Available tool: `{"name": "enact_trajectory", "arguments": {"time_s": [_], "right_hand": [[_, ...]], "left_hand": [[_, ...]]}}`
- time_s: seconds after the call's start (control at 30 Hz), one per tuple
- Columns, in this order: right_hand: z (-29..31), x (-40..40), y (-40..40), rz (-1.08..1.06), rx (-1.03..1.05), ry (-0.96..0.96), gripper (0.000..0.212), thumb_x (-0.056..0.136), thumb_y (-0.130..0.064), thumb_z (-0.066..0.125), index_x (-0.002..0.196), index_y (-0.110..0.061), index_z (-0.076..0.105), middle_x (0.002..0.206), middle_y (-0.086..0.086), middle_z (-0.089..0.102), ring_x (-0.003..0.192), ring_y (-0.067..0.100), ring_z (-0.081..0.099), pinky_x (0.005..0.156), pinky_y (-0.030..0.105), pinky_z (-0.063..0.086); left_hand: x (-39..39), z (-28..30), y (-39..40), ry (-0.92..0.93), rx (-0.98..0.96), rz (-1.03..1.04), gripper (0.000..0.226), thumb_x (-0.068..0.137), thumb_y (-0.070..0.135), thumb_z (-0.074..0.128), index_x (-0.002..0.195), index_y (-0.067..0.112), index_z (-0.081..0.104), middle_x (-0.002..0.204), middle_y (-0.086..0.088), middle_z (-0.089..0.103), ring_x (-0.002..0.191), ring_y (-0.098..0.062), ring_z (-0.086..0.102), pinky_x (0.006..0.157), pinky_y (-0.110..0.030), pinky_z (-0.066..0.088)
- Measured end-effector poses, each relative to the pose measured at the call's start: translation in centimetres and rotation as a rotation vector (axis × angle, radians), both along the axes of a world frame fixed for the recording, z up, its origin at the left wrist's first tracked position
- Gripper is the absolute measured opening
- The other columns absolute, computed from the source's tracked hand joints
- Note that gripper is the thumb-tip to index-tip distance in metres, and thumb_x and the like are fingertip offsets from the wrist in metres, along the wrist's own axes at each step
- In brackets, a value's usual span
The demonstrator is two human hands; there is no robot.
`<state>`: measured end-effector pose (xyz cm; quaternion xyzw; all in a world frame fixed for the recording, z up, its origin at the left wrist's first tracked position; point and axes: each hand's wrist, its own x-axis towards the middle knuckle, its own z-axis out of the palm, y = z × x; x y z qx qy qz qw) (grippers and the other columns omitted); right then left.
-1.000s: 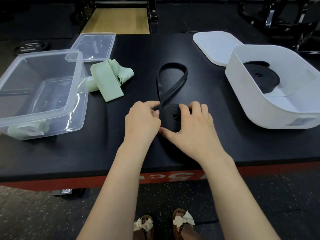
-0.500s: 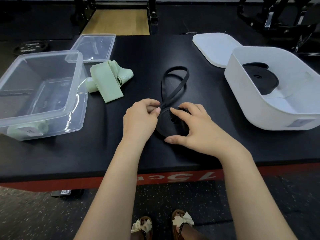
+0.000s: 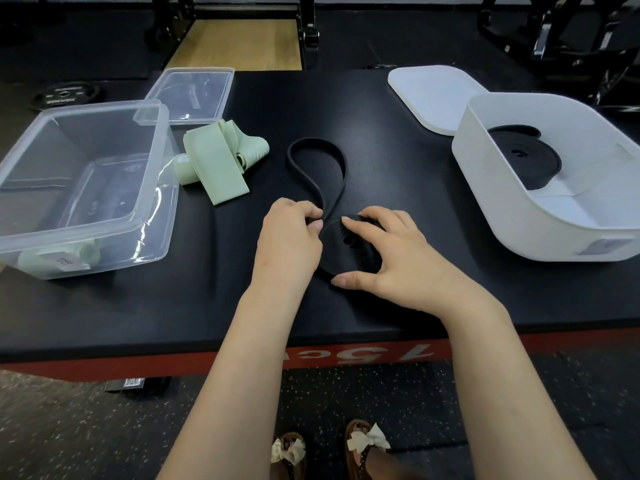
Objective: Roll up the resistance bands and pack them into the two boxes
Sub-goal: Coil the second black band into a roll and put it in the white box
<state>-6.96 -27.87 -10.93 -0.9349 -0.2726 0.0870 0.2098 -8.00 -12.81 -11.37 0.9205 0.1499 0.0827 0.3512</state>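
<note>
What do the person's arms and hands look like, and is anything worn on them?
Both forearms are bare, with no sleeves in view. The left hand and right hand wear no gloves, and no rings, watch or bracelets show. The nails on the fingers are short, with no coloured polish visible. No markings show on either arm.
</note>
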Motion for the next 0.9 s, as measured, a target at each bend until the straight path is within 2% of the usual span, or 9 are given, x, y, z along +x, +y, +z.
{"name": "enact_trajectory", "arguments": {"time_s": [0.07, 0.2, 0.33, 0.43, 0.5, 0.63, 0.73, 0.83, 0.9], "right_hand": [[0.0, 0.0, 0.0, 0.004, -0.005, -0.004, 0.085, 0.079, -0.058, 0.062, 0.149, -0.028, 0.025, 0.15, -0.008, 0.021, 0.138, 0.011, 0.009, 0.115, 0.031, 0.013], [0.1, 0.1, -0.1, 0.011, 0.019, 0.006, 0.085, 0.077, -0.057, 0.065, 0.148, -0.028, 0.027, 0.15, -0.009, 0.023, 0.139, 0.009, 0.01, 0.115, 0.031, 0.017], [0.2, 0.5, -0.4, 0.043, 0.074, 0.039, 0.084, 0.075, -0.052, 0.069, 0.146, -0.028, 0.03, 0.15, -0.012, 0.023, 0.138, 0.003, 0.009, 0.111, 0.025, 0.02], [0.4, 0.7, -0.3, 0.069, 0.081, 0.062, 0.084, 0.074, -0.049, 0.072, 0.146, -0.028, 0.032, 0.15, -0.012, 0.023, 0.137, 0.0, 0.009, 0.105, 0.019, 0.016], [0.6, 0.7, -0.3, 0.063, 0.081, 0.06, 0.087, 0.072, -0.05, 0.073, 0.146, -0.027, 0.032, 0.15, -0.012, 0.025, 0.137, 0.001, 0.011, 0.107, 0.02, 0.017], [0.6, -0.3, -0.5, -0.14, 0.028, -0.011, 0.101, 0.064, -0.062, 0.073, 0.145, -0.023, 0.029, 0.145, -0.01, 0.031, 0.136, 0.008, 0.02, 0.108, 0.028, 0.027], [0.5, -1.4, -0.3, -0.26, -0.114, -0.198, 0.095, 0.059, -0.075, 0.064, 0.13, -0.016, 0.043, 0.125, -0.002, 0.043, 0.12, 0.016, 0.035, 0.099, 0.029, 0.033], [0.3, -1.6, -0.1, -0.264, -0.059, -0.13, 0.089, 0.064, -0.068, 0.067, 0.131, -0.015, 0.044, 0.121, -0.002, 0.042, 0.12, 0.016, 0.037, 0.1, 0.027, 0.033], [0.5, -1.4, -0.2, -0.241, -0.003, -0.08, 0.092, 0.065, -0.063, 0.071, 0.138, -0.015, 0.041, 0.122, -0.003, 0.041, 0.122, 0.014, 0.035, 0.102, 0.026, 0.031]], "left_hand": [[0.0, 0.0, 0.0, -0.015, 0.017, -0.001, 0.023, 0.094, 0.019, 0.054, 0.113, 0.016, 0.065, 0.119, -0.001, 0.054, 0.105, -0.018, 0.055, 0.086, -0.027, 0.043], [-0.2, 0.3, 0.5, 0.002, -0.051, -0.025, 0.026, 0.094, 0.016, 0.053, 0.117, 0.02, 0.065, 0.118, 0.002, 0.062, 0.108, -0.013, 0.058, 0.087, -0.017, 0.038], [-0.5, 0.4, 0.5, 0.006, -0.1, -0.075, 0.032, 0.095, 0.012, 0.05, 0.123, 0.024, 0.062, 0.124, 0.004, 0.062, 0.116, -0.009, 0.055, 0.091, -0.014, 0.036], [-0.3, 0.3, 0.1, 0.004, -0.09, -0.107, 0.035, 0.096, 0.012, 0.047, 0.127, 0.025, 0.058, 0.129, 0.004, 0.059, 0.121, -0.012, 0.051, 0.093, -0.017, 0.034], [-0.2, 0.2, 0.0, 0.004, -0.082, -0.102, 0.037, 0.096, 0.01, 0.046, 0.128, 0.025, 0.057, 0.129, 0.003, 0.057, 0.121, -0.013, 0.051, 0.094, -0.019, 0.034], [-0.1, 0.1, -0.2, 0.003, -0.048, -0.092, 0.038, 0.096, 0.008, 0.045, 0.128, 0.025, 0.057, 0.13, 0.001, 0.057, 0.121, -0.016, 0.051, 0.1, -0.027, 0.039], [-0.1, 0.1, 0.0, 0.005, -0.068, -0.09, 0.038, 0.096, 0.008, 0.045, 0.128, 0.025, 0.057, 0.129, 0.004, 0.057, 0.121, -0.014, 0.051, 0.1, -0.024, 0.037], [0.0, 0.0, 0.1, 0.016, -0.104, -0.112, 0.041, 0.096, 0.005, 0.043, 0.13, 0.023, 0.055, 0.131, 0.004, 0.054, 0.123, -0.012, 0.047, 0.094, -0.016, 0.032], [0.1, -0.2, 0.2, 0.039, -0.058, -0.148, 0.044, 0.095, 0.004, 0.04, 0.134, 0.022, 0.05, 0.131, 0.001, 0.048, 0.124, -0.017, 0.043, 0.094, -0.019, 0.03]]}}
